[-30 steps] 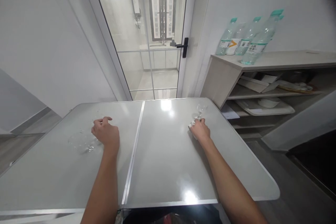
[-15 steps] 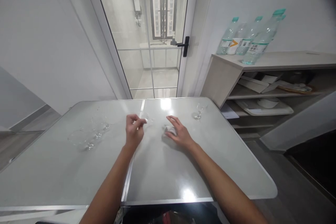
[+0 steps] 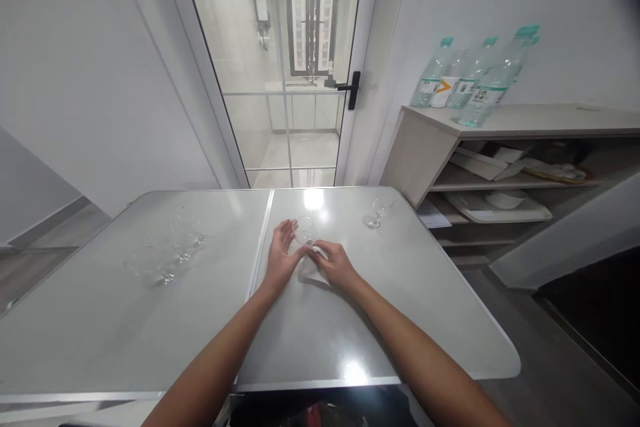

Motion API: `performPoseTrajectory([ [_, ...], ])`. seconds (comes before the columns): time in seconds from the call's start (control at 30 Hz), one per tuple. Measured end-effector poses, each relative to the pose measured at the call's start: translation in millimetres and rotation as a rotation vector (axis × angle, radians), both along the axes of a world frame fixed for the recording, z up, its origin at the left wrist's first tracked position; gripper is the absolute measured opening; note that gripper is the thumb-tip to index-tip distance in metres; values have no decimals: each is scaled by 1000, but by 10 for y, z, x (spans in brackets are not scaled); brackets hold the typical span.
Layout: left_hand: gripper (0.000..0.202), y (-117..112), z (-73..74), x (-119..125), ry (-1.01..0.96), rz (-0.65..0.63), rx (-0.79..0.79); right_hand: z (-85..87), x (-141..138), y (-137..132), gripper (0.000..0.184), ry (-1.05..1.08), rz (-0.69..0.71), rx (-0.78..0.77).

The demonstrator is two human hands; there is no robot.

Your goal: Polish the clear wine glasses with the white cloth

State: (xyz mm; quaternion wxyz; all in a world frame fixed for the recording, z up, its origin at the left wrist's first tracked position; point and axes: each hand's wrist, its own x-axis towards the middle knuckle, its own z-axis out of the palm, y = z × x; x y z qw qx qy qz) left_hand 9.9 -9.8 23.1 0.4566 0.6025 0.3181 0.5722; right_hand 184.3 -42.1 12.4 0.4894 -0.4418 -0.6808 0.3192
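Near the middle of the table, my left hand (image 3: 283,257) is closed on a clear stemmed glass (image 3: 304,238), its fingers beside the bowl and its thumb low by the stem. My right hand (image 3: 336,263) pinches a white cloth (image 3: 314,272) against the lower end of this glass. Part of the cloth hangs under the fingers towards the tabletop. The foot of the glass is mostly hidden by the hands and cloth. Another stemmed glass (image 3: 376,213) stands apart to the right. Over on the left, several clear stemmed glasses (image 3: 183,255) stand in a slanting row.
The pale glossy table (image 3: 385,320) has a metal seam running front to back. At the right, a wooden shelf unit (image 3: 520,119) carries several plastic bottles (image 3: 480,103) on top. A glass door (image 3: 260,113) with a black handle stands behind the table.
My left hand has moved right with the glass, across the seam to my right hand. My right hand has closed on the white cloth and brought it to the glass.
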Motion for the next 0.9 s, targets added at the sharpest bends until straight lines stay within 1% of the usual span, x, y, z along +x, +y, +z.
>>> performPoseTrajectory([
  [0.07, 55, -5, -31, 27, -21, -138, -147, 10, -19, -17, 34, 41, 67, -41],
  [0.1, 53, -6, -43, 34, -41, -164, -184, 10, -14, -18, 36, 74, 81, -67],
  [0.13, 54, -6, -52, 37, -68, -159, -204, 7, 2, -13, 38, 118, 67, -86],
  [0.17, 56, -5, -56, 36, -102, -125, -215, 2, 27, 1, 39, 167, 18, -95],
  [0.23, 59, 1, -55, 30, -168, -36, -241, -20, 98, 50, 42, 272, -170, -90],
  [0.27, 59, 4, -52, 26, -192, -7, -261, -36, 136, 83, 44, 331, -266, -93],
  [0.3, 58, 6, -48, 23, -207, 4, -287, -56, 171, 116, 45, 400, -334, -110],
  [0.37, 58, 3, -47, 27, -199, -21, -350, -99, 215, 173, 48, 578, -381, -189],
  [0.47, 62, -13, -66, 54, -85, -46, -401, -143, 212, 199, 45, 808, -328, -336],
  [0.53, 66, -21, -89, 77, 4, -34, -398, -133, 182, 178, 39, 857, -236, -429],
  [0.6, 65, -18, -110, 86, 39, -13, -396, -89, 155, 146, 28, 859, -100, -500],
  [0.67, 60, -3, -118, 71, 38, 23, -385, -26, 144, 117, 20, 855, 13, -530],
  [0.8, 55, 37, -77, -13, 59, 133, -299, 69, 152, 79, 28, 833, 157, -583],
  [0.9, 52, 62, -24, -65, 69, 174, -273, 63, 150, 51, 31, 742, 214, -627],
])
